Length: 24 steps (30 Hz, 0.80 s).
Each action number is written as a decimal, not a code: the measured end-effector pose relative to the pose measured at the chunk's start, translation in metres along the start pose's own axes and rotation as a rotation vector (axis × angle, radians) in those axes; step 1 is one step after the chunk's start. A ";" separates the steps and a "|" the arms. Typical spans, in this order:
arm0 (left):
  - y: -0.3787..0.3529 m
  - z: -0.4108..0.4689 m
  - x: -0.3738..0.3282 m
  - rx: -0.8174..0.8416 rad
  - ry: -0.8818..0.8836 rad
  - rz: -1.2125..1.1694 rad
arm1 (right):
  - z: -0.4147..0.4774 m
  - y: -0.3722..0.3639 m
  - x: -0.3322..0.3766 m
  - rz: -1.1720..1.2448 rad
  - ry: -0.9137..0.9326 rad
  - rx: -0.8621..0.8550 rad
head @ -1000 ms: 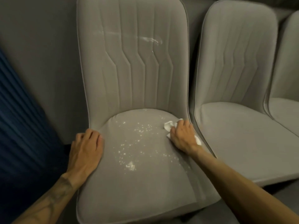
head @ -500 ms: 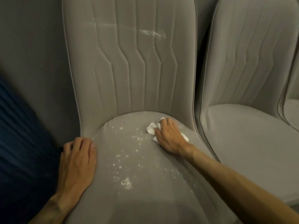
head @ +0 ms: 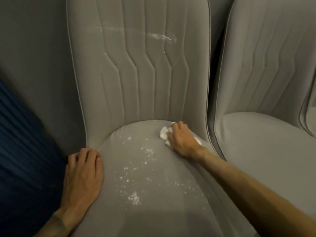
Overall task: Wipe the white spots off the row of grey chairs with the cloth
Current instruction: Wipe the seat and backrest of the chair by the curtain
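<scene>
A grey padded chair point(head: 140, 79) fills the middle of the view. White spots point(head: 135, 178) are scattered over its seat, with a denser clump near the front. A faint white smear point(head: 160, 37) crosses the backrest. My right hand point(head: 183, 139) presses a crumpled white cloth point(head: 164, 132) onto the back right corner of the seat, fingers curled over it. The cloth shows at the fingertips and beside the wrist. My left hand point(head: 83, 177) lies flat on the seat's left edge, fingers pointing at the backrest.
A second grey chair point(head: 266, 134) stands close on the right, and the edge of a third point(head: 311, 117) shows at the far right. A dark blue pleated surface point(head: 24, 159) lies on the left. A grey wall point(head: 34, 57) is behind.
My right hand slid the cloth leftward from the seat's right edge, then held near the back corner. The camera moved closer and to the right. My left hand stayed on the seat's left edge.
</scene>
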<state>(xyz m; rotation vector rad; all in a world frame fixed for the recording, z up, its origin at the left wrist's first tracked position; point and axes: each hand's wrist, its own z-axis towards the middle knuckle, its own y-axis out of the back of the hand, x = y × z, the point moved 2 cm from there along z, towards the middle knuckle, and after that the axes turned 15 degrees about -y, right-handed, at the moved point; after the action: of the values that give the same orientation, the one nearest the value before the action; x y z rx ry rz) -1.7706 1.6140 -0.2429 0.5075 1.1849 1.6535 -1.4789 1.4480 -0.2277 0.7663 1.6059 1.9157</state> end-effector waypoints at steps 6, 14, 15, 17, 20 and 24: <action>-0.009 0.000 0.006 -0.044 0.017 -0.054 | 0.003 -0.011 0.030 0.063 -0.019 -0.057; -0.007 0.001 0.004 -0.072 -0.010 -0.036 | 0.010 0.005 0.016 -0.087 -0.050 -0.028; -0.007 0.001 0.003 -0.069 -0.013 -0.032 | 0.011 0.007 0.028 -0.126 -0.054 -0.035; -0.005 0.000 0.002 -0.074 -0.029 -0.018 | -0.007 0.002 0.066 0.072 0.105 -0.085; -0.005 0.000 0.003 -0.086 -0.044 -0.002 | -0.044 -0.006 0.096 0.239 0.406 -0.070; -0.006 -0.001 0.004 -0.094 -0.031 -0.021 | -0.008 -0.001 0.062 0.083 0.202 -0.025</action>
<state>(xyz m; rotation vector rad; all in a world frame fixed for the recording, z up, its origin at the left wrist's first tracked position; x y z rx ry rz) -1.7705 1.6174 -0.2497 0.4581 1.0811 1.6691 -1.5286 1.4863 -0.2244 0.6557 1.6877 2.1273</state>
